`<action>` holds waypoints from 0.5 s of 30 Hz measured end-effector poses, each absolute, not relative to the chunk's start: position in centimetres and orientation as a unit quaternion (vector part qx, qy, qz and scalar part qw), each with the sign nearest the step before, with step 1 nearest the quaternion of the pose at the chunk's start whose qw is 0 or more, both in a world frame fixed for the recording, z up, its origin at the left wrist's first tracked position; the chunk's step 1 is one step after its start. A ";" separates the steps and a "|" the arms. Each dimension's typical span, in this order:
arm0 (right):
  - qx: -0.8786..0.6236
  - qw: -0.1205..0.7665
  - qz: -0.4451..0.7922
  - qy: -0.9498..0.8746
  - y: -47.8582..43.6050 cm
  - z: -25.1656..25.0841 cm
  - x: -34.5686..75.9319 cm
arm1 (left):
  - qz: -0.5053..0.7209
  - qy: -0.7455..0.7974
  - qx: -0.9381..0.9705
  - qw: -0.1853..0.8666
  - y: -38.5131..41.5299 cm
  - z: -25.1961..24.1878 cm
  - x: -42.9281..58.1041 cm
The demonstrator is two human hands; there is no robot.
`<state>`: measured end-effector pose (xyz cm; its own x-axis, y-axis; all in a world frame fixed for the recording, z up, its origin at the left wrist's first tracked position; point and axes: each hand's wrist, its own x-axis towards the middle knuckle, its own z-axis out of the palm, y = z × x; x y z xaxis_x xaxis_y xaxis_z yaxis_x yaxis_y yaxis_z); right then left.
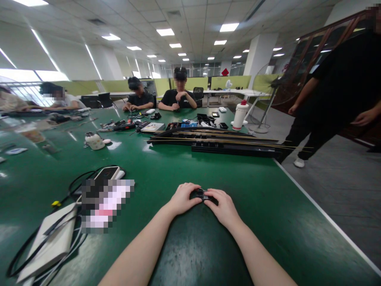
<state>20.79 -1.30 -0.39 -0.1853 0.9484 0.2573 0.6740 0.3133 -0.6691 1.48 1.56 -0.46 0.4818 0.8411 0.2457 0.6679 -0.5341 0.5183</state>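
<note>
Between my two hands, low over the green table (143, 169), is a small black part (203, 194) with a greyish, shiny section. My left hand (185, 198) pinches its left side between thumb and fingers. From the right, my right hand (222, 204) grips the other side in the same manner. The fingers cover most of the part, so its exact kind cannot be made out.
Left of my arms lie a white box (49, 238), black and white cables and a phone (102, 178). Ahead are long black strips (238, 151) with thin yellowish rods, and a white bottle (239, 115). Co-workers sit across the table; a person (339, 75) stands at right.
</note>
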 end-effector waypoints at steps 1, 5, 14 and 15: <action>-0.548 0.328 0.209 -0.741 -1.3 -0.4 20.8 | 0.241 0.448 0.842 0.179 1.6 -0.5 1.5; -0.543 0.336 0.214 -0.739 -1.5 -0.3 20.8 | 0.243 0.449 0.842 0.177 1.5 -0.4 1.5; -0.559 0.391 0.264 -0.682 -1.7 0.2 21.0 | 0.246 0.458 0.835 0.181 1.5 -0.5 1.5; -0.562 0.394 0.268 -0.676 -1.7 0.2 21.1 | 0.246 0.458 0.835 0.181 1.5 -0.5 1.5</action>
